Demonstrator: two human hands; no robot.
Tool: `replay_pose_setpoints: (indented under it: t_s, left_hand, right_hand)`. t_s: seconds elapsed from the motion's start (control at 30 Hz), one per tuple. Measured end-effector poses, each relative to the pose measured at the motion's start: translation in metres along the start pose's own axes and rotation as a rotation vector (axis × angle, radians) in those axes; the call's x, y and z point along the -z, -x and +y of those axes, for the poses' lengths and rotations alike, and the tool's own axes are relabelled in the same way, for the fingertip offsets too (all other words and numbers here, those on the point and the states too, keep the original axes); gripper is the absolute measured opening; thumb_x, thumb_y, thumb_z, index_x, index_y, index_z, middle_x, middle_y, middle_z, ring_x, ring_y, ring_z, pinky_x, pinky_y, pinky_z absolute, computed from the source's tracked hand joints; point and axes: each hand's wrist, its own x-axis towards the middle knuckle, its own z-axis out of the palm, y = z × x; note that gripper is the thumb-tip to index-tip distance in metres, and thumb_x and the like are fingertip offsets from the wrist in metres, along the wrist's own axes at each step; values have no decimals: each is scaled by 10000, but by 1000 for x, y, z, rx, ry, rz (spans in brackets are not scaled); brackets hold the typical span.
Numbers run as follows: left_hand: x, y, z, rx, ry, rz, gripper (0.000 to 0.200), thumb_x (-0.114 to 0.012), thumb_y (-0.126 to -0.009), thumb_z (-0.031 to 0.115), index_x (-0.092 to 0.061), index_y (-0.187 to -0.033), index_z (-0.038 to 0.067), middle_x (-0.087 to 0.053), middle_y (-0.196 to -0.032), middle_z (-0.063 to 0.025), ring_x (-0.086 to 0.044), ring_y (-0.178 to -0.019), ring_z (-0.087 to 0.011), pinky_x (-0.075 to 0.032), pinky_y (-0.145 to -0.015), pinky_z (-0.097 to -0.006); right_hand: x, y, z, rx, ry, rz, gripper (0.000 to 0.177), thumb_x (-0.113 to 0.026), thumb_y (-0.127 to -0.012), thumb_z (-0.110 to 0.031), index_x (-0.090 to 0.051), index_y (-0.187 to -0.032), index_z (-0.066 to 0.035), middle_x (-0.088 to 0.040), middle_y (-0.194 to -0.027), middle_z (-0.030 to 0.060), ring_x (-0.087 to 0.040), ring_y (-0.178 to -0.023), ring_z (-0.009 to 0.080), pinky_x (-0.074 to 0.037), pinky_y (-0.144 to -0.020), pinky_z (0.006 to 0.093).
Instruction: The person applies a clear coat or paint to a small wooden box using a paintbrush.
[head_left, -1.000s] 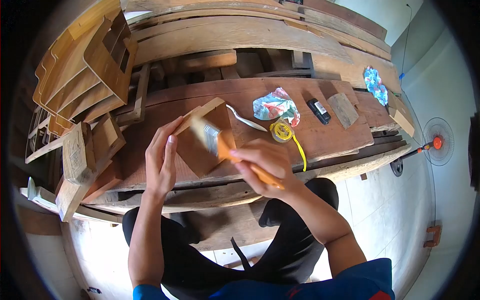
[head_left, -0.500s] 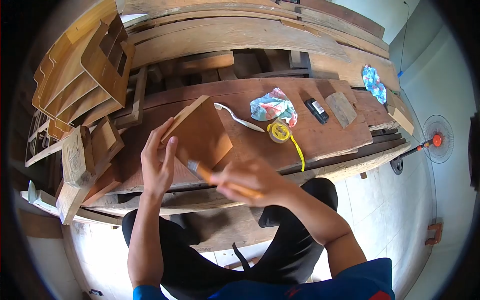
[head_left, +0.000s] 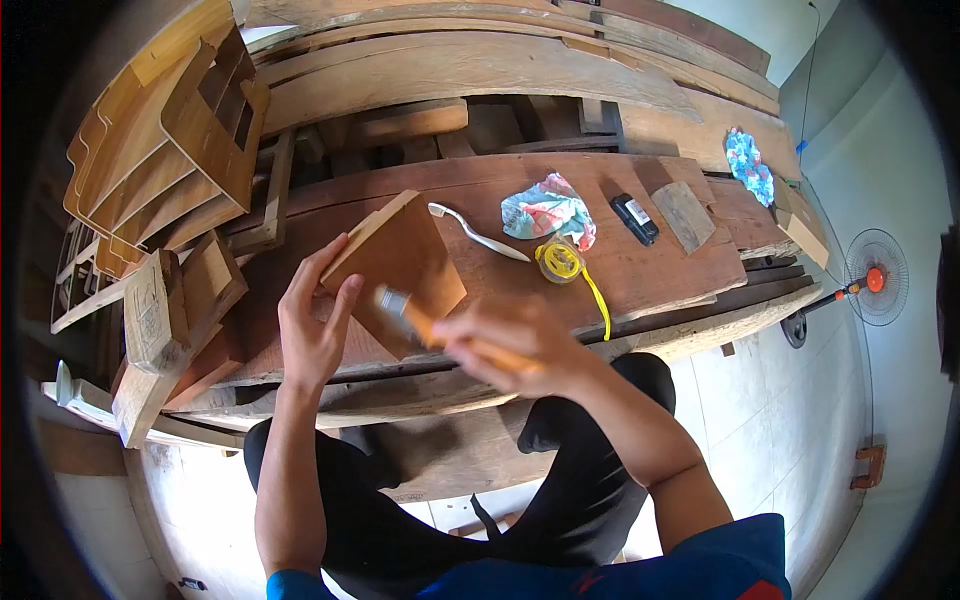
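Note:
My left hand (head_left: 318,325) grips the left edge of a brown wooden box (head_left: 415,262), which stands tilted on the reddish plank bench (head_left: 350,190). Fingers lie behind its edge and the thumb is in front. In my right hand (head_left: 515,345) is a paintbrush (head_left: 418,322) with an orange handle, its pale bristle end against or just in front of the box's face. Motion blurs that hand and the brush. Right of the box lie a white toothbrush (head_left: 480,237), a crumpled patterned cloth (head_left: 548,213) and a yellow tape measure (head_left: 560,260) with its yellow strap trailing.
A black bottle-like object (head_left: 634,220) and a flat wood piece (head_left: 684,217) lie at the bench's right. A wooden file rack (head_left: 165,150) and wood blocks (head_left: 160,320) are at the left. Long planks (head_left: 480,70) lie behind. A fan (head_left: 872,282) stands right.
My right hand has moved slightly right, and the brush's bristle end has risen up the box's face. My left hand and the box stay nearly in place.

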Motion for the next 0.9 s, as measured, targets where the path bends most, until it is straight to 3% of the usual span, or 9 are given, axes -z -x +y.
replay_pose_setpoints:
  t_s: [0.07, 0.13, 0.23, 0.3, 0.4, 0.5, 0.6, 0.7, 0.9]
  left_hand:
    - [-1, 1, 4, -16, -17, -2, 436, -728, -1018, 156, -647, -1422, 11, -717, -1271, -137, -695, -1085, -178, -556, -898, -294]
    - [-2, 1, 5, -6, -8, -1, 430, -726, -1019, 155, -651, -1417, 12, -717, -1278, -138, -694, -1091, -179, -555, -897, -294]
    - [0, -1, -1, 29, 35, -5, 423, -724, -1016, 146, -654, -1410, 9, -710, -1291, -156, -694, -1107, -197, -552, -917, -302]
    - [-2, -2, 1, -22, 24, -8, 416, -725, -1011, 136, -658, -1400, 4, -707, -1299, -163, -697, -1117, -209, -551, -932, -309]
    - [-3, 0, 9, -109, -46, -21, 406, -727, -1004, 122, -665, -1385, -2, -704, -1305, -172, -701, -1133, -224, -548, -952, -320]
    - [1, 0, 8, -124, -74, -16, 412, -733, -997, 116, -669, -1386, -1, -705, -1314, -167, -704, -1138, -221, -554, -936, -313]
    - [1, 0, 6, -22, -19, -5, 424, -739, -994, 122, -669, -1395, 3, -713, -1304, -159, -706, -1128, -212, -557, -917, -303]
    - [0, 0, 0, 16, 23, 6, 430, -744, -992, 130, -671, -1397, 6, -722, -1285, -150, -707, -1109, -198, -557, -901, -293]
    - [-1, 1, 4, -4, -26, 16, 428, -746, -994, 136, -674, -1394, 4, -726, -1280, -142, -704, -1080, -184, -551, -896, -287]
  right_hand:
    - [7, 0, 9, -94, 49, 240, 159, -741, -965, -138, -705, -1119, -153, -774, -934, 37, -756, -737, 195, -596, -631, 310]
    - [4, 0, 12, -112, 17, 243, 162, -738, -964, -125, -706, -1121, -155, -774, -935, 37, -757, -744, 193, -598, -635, 316]
    - [-11, 7, -3, 20, -37, -71, 146, -730, -968, -117, -720, -1110, -150, -779, -942, 42, -760, -749, 198, -604, -651, 324]
    - [-20, 12, -9, 0, 24, -259, 145, -732, -975, -142, -727, -1120, -150, -782, -950, 42, -761, -760, 194, -601, -653, 339]
    - [-1, 3, 9, 13, -83, -20, 189, -745, -963, -105, -750, -1152, -94, -767, -928, 52, -760, -794, 180, -592, -671, 328]
    - [12, 2, 9, -143, -39, 295, 226, -752, -945, -67, -735, -1170, -71, -764, -934, 59, -760, -805, 192, -577, -656, 310]
    - [-2, 2, 0, -46, 33, 122, 193, -754, -959, -150, -731, -1150, -148, -762, -913, 35, -760, -789, 214, -583, -645, 343]
    - [-17, 5, -6, 68, 14, -79, 212, -755, -950, -119, -722, -1158, -142, -760, -922, 44, -747, -763, 208, -583, -631, 339]
    - [12, -1, 3, -155, 28, 308, 199, -744, -963, -118, -720, -1161, -124, -753, -913, 54, -739, -756, 200, -585, -646, 332]
